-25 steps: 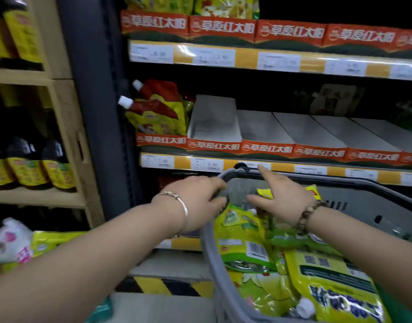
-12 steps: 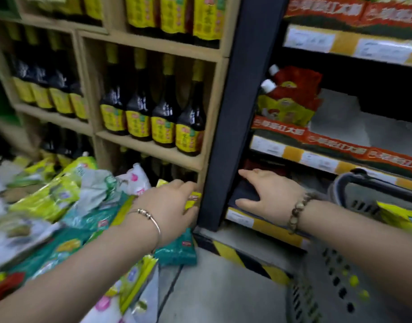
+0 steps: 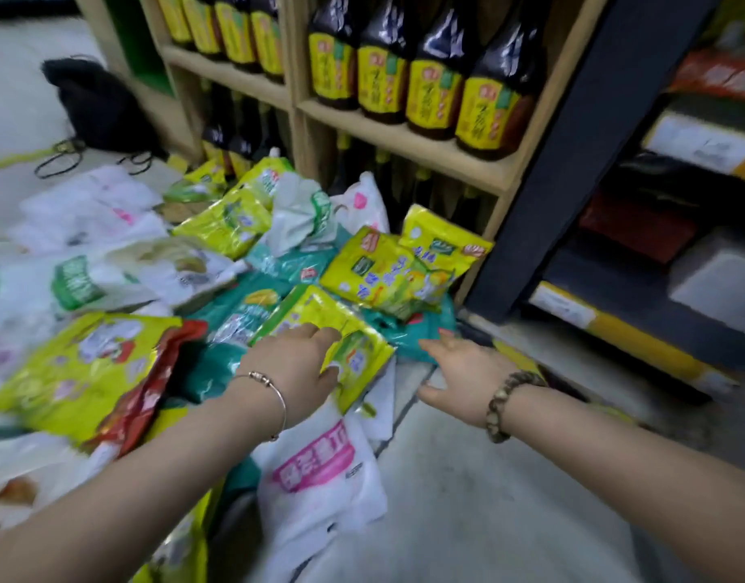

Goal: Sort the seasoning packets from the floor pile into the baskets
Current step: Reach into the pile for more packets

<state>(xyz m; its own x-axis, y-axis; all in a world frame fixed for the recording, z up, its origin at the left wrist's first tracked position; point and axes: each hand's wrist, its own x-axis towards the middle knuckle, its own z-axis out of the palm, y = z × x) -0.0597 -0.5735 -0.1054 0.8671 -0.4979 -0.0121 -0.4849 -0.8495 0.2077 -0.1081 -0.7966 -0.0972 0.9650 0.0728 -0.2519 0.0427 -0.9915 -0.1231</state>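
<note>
A pile of seasoning packets (image 3: 219, 263) covers the floor at the left: yellow-green, teal, white and one red-edged. My left hand (image 3: 297, 363) lies on a yellow-green packet (image 3: 358, 351) at the pile's near right edge, fingers over its top and thumb curled under its edge. To its right my right hand (image 3: 463, 376) hovers with fingers spread, holding nothing, just short of a teal packet (image 3: 408, 330). Two more yellow packets (image 3: 396, 267) lean against the wooden shelf behind. No basket is in view.
A wooden shelf (image 3: 404, 140) of dark bottles with yellow labels stands behind the pile. A dark metal shelf post (image 3: 572, 162) and low store shelves are at the right. A black bag (image 3: 97, 103) lies at the far left. Bare grey floor (image 3: 488, 498) lies under my right arm.
My view has swung left from the basket to the floor pile. Both hands left the basket; my left hand has come down on a yellow-green packet, my right hand moved off the low shelf edge.
</note>
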